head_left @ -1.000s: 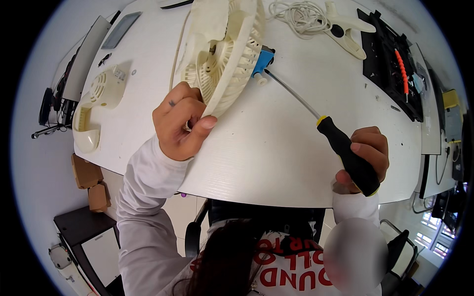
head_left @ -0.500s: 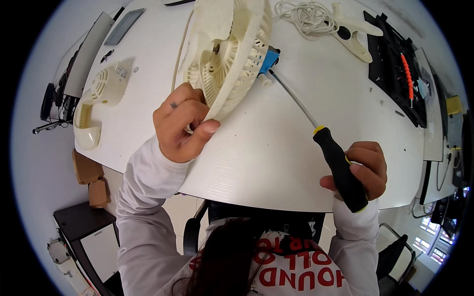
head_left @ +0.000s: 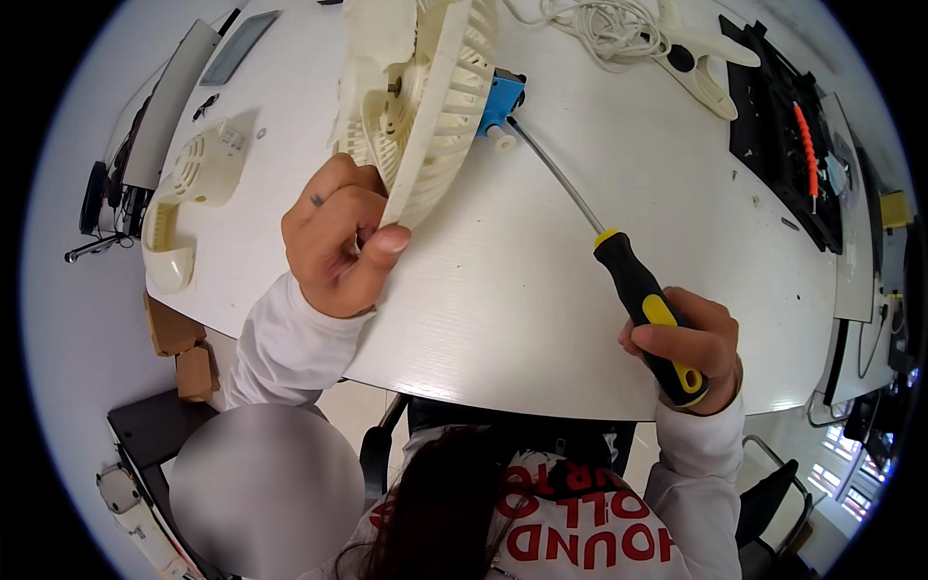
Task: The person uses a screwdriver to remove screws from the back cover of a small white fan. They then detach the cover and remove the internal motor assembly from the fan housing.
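Note:
My left hand is closed on the lower rim of a cream plastic fan head, its slotted grille tilted up on edge and blades showing inside. On the grille's right side sits a blue box-shaped part with a small white knob under it. My right hand grips the black and yellow handle of a screwdriver. Its metal shaft points up and left, the tip at the blue part's lower edge; whether it sits in a screw is too small to tell.
At the left of the white table lies a cream curved housing. A coiled cable and a cream stand piece are at the back right. Beyond them is a black tray with an orange-red rod.
The fan head and my left hand have shifted slightly left. The screwdriver has followed left and up, its handle turned in my right hand so that more yellow shows.

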A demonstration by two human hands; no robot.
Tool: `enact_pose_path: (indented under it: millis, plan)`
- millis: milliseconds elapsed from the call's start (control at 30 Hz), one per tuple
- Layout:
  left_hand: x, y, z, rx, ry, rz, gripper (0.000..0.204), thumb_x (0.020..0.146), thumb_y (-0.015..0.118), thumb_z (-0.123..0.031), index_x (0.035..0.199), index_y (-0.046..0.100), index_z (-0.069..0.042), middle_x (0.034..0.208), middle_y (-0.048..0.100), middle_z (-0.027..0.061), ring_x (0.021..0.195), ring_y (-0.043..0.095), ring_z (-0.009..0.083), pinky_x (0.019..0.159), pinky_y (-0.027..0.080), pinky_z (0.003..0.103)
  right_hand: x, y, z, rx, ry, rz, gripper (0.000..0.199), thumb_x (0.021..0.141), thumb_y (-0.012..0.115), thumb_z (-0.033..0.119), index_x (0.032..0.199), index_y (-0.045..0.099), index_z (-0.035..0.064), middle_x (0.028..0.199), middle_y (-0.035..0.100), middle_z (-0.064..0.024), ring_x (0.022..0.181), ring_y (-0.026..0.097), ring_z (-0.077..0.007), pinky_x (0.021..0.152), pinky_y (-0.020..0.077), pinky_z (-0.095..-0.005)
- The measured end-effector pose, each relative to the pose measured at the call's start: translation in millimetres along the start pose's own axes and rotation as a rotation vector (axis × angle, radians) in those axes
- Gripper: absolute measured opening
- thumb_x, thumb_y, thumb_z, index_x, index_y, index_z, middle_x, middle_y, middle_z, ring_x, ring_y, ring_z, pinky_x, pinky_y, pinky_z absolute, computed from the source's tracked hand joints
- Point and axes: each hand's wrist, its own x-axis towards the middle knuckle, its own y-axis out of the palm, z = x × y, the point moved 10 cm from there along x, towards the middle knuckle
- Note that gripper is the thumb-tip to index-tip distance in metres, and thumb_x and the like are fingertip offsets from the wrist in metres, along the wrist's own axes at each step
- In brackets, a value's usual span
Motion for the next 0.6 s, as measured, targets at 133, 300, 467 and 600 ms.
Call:
enact_pose_path:
  millis: [133,300,467,600]
  plan:
    - [-1.0,0.5,1.1,-0.001,0.029,-0.014,0.03,0.079,0.066,-0.022,0.066,0.052,0.001,0.062,0.037,0.004,0.05,0.036,0.0128,0.045,0.026,0.025,8.1,-5.2,0.8,0.222,-0.003,-0.109,0.044,0.064,0.08,0.024,0.103,0.061,0.0145,0.07,0.05,-0.0094,0.052,0.051,-0.0153,0.044,0.0379,-0.0214]
    - [-3.3,-2.0,-1.1,0.097,0.025,-0.029,0.027,0.075,0.07,-0.019,0.067,0.053,0.0,0.061,0.039,0.0047,0.049,0.036,0.0123,0.044,0.027,0.024,8.7,-9.5,4.2,0.061,-0.034,0.002,0.05,0.065,0.08,0.033,0.105,0.057,0.0129,0.078,0.052,-0.0108,0.057,0.054,-0.0169,0.046,0.0419,-0.024]
    - [2.7,5.3,-9.0,0.16,0.04,0.026,0.025,0.067,0.077,-0.013,0.067,0.054,-0.001,0.061,0.041,0.0036,0.047,0.037,0.0103,0.041,0.027,0.023,-9.1,-14.9,-5.6,0.106,0.089,-0.279,0.062,0.067,0.079,0.02,0.117,0.043,0.0146,0.089,0.056,-0.0157,0.065,0.061,-0.021,0.055,0.0493,-0.0257]
    - [1.1,9.5,-8.3,0.213,0.05,-0.001,0.025,0.065,0.078,-0.011,0.066,0.054,-0.002,0.06,0.041,0.0031,0.045,0.037,0.01,0.04,0.027,0.023,-2.4,-10.4,-0.3,0.039,0.029,-0.207,0.065,0.064,0.078,0.002,0.118,0.045,0.0167,0.103,0.058,-0.02,0.076,0.065,-0.0258,0.06,0.0534,-0.028]
